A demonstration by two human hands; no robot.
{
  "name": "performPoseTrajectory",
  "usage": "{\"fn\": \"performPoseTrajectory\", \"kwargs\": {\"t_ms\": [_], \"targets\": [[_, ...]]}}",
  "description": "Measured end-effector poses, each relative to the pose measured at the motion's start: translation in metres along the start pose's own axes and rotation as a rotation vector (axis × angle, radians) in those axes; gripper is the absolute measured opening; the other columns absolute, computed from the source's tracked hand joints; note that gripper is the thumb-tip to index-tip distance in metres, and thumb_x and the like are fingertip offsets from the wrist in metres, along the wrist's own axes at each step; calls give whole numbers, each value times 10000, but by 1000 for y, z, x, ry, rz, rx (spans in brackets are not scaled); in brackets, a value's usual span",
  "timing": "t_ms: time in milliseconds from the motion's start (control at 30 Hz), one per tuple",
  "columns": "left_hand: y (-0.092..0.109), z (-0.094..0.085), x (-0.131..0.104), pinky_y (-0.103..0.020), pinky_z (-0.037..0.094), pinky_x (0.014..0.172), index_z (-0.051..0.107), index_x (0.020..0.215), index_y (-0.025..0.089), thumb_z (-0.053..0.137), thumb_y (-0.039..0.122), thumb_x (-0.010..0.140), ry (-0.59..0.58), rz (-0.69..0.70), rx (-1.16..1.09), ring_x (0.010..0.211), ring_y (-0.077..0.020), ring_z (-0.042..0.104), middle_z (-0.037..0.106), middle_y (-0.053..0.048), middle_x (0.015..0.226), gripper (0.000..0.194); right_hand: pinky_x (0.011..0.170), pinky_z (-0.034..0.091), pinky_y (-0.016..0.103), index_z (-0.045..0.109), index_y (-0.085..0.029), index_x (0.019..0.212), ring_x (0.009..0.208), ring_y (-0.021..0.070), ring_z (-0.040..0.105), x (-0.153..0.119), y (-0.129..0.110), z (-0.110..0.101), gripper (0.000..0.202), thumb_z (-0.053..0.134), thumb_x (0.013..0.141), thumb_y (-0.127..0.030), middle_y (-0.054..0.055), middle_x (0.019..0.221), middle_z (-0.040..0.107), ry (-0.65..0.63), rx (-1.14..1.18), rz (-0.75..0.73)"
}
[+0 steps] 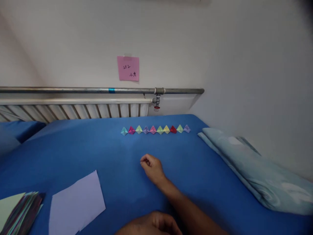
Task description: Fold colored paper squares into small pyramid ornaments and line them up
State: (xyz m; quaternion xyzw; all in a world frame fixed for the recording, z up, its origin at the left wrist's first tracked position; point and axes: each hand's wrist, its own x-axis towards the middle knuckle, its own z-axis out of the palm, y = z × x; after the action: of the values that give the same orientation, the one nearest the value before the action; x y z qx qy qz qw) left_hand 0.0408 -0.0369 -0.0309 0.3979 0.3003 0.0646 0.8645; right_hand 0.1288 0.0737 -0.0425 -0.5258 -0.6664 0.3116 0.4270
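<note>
My right hand (152,168) is over the blue sheet near the middle, its fingers curled in and thumb against them, with nothing visible in it. My left hand (153,223) is at the bottom edge, partly cut off, its fingers curled; I see nothing in them. Beyond the right hand, apart from it, a row of small folded paper pieces (153,130) in several colours runs across the sheet. To the left lie lilac paper sheets (77,205), touched by neither hand. A stack of coloured paper (21,212) sits at the lower left corner.
The blue sheet (117,163) covers a bed-like surface that meets the wall. A folded pale blue-green blanket (259,173) lies along the right. Behind run a metal pipe (80,90), a white radiator (112,110) and a red-handled valve (156,107). A pink note (128,68) is taped above.
</note>
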Motion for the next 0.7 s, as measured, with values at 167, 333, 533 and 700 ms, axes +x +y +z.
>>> {"fn": "performPoseTrajectory", "kwargs": {"t_ms": [167, 333, 533, 700], "targets": [[5, 7, -5, -179, 334, 510, 715, 872, 159, 719, 220, 678, 36, 16, 39, 503, -35, 462, 622, 19, 689, 204, 522, 358, 189, 578, -212, 662, 569, 102, 469, 0, 2, 1, 127, 476, 703, -148, -45, 592, 523, 20, -16, -14], [9, 10, -10, -197, 384, 567, 689, 837, 132, 694, 221, 671, -1, 122, 66, 567, -62, 540, 657, 1, 705, 189, 517, 355, 186, 584, -213, 667, 577, 105, 480, 1, 4, 3, 127, 482, 699, -144, -45, 593, 529, 40, -29, -29], [13, 2, -13, -193, 360, 415, 662, 829, 138, 709, 300, 655, -77, 112, 183, 395, -57, 487, 613, 41, 585, 243, 528, 354, 198, 577, -210, 666, 589, 114, 486, 1, 4, 3, 124, 472, 713, -164, -36, 609, 539, 47, -40, -71], [16, -7, -19, -170, 322, 355, 634, 732, 150, 797, 305, 547, -47, 95, 172, 374, -48, 445, 571, 63, 533, 292, 536, 367, 210, 577, -212, 657, 576, 121, 494, 0, 0, 1, 121, 470, 710, -192, -33, 601, 552, 39, -38, -95]]}}
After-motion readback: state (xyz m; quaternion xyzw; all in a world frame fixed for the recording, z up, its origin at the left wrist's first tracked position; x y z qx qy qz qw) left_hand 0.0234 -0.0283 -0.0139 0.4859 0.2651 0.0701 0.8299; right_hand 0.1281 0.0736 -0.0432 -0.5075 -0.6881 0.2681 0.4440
